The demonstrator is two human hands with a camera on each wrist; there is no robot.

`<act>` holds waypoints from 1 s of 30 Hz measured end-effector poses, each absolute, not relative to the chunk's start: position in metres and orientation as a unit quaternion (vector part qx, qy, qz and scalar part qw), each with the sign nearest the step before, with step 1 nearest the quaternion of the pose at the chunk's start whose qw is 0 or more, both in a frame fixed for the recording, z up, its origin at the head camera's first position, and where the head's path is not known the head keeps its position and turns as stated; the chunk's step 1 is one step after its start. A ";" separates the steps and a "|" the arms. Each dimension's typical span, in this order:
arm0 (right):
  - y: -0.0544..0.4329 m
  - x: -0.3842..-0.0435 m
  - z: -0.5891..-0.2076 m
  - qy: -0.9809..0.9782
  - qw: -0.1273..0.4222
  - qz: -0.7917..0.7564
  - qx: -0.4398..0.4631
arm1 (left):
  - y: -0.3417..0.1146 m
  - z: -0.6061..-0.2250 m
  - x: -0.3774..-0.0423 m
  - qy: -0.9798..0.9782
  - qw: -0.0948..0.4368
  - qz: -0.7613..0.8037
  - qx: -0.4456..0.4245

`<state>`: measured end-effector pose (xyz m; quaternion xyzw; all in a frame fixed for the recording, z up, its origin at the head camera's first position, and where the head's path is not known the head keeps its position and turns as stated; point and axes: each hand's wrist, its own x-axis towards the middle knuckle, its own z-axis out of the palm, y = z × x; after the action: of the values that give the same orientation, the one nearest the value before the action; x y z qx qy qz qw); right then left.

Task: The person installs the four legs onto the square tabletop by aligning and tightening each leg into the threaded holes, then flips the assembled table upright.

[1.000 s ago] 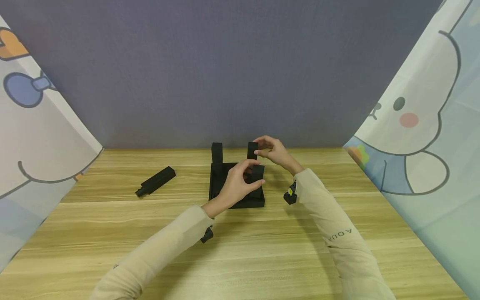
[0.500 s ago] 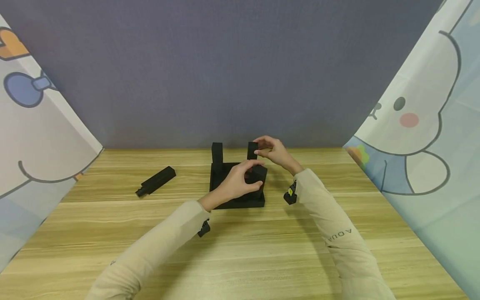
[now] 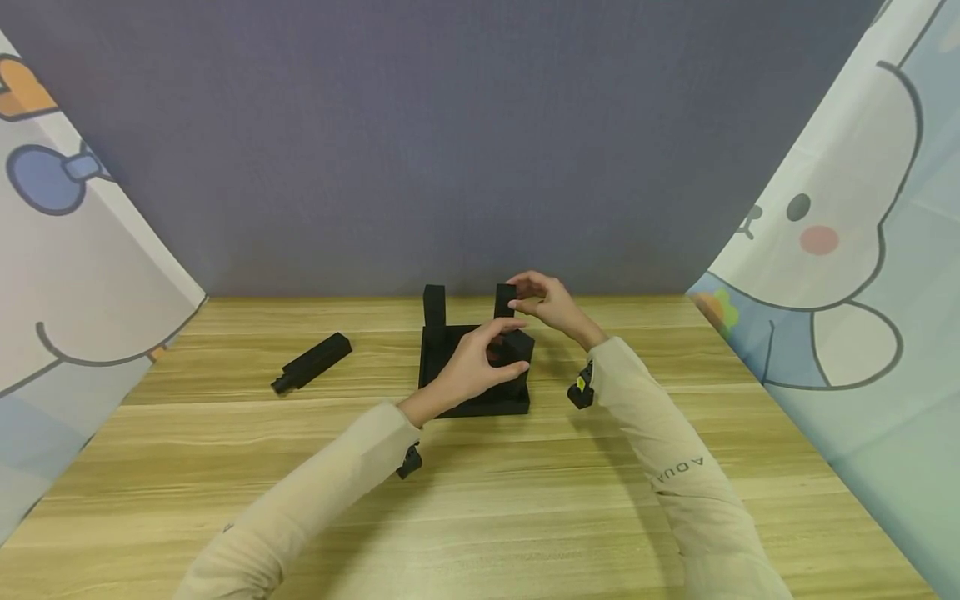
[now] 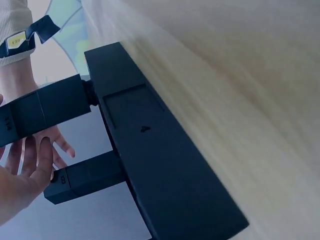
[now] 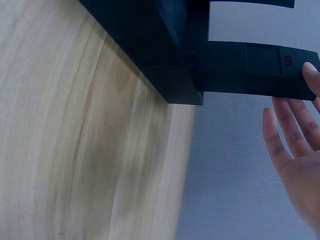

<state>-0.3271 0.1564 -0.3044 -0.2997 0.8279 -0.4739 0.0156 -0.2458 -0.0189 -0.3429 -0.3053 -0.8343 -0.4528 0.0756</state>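
A square black base (image 3: 480,408) rests on the wooden table with black square legs standing up from it. My left hand (image 3: 468,367) grips the front right leg (image 3: 519,343) between thumb and curled fingers. In the left wrist view this leg (image 4: 55,107) meets the base (image 4: 150,135) at a narrower round neck. My right hand (image 3: 551,304) pinches the top of the back right leg (image 3: 506,300), which in the right wrist view (image 5: 255,70) stands against the base. The back left leg (image 3: 434,307) stands untouched.
A loose black leg (image 3: 315,362) with a narrower stepped end lies on the table (image 3: 480,517) to the left. A grey panel (image 3: 465,150) rises behind the table. Cartoon-printed sheets (image 3: 840,250) flank both sides.
The front right leg has turned a little in my left hand, and its top has shifted slightly right. My left hand has moved slightly with it. The right hand stays still.
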 end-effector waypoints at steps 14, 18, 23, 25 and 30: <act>0.156 -0.327 -0.304 0.825 0.016 -0.479 -0.301 | -0.019 -0.348 -0.241 -0.828 0.109 -0.466 -0.293; 0.156 -0.327 -0.304 0.825 0.014 -0.479 -0.301 | -0.023 -0.343 -0.244 -0.828 0.077 -0.462 -0.309; 0.156 -0.327 -0.304 0.824 0.014 -0.480 -0.301 | -0.027 -0.338 -0.249 -0.826 0.029 -0.459 -0.326; 0.156 -0.327 -0.305 0.823 0.014 -0.480 -0.302 | -0.028 -0.336 -0.251 -0.823 0.016 -0.460 -0.332; 0.156 -0.328 -0.306 0.821 0.013 -0.483 -0.305 | -0.027 -0.336 -0.251 -0.821 0.003 -0.461 -0.336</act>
<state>-0.3277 0.1558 -0.3057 -0.3051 0.8205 -0.4832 0.0125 -0.2511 -0.0271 -0.3360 -0.3357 -0.8212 -0.4614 0.0025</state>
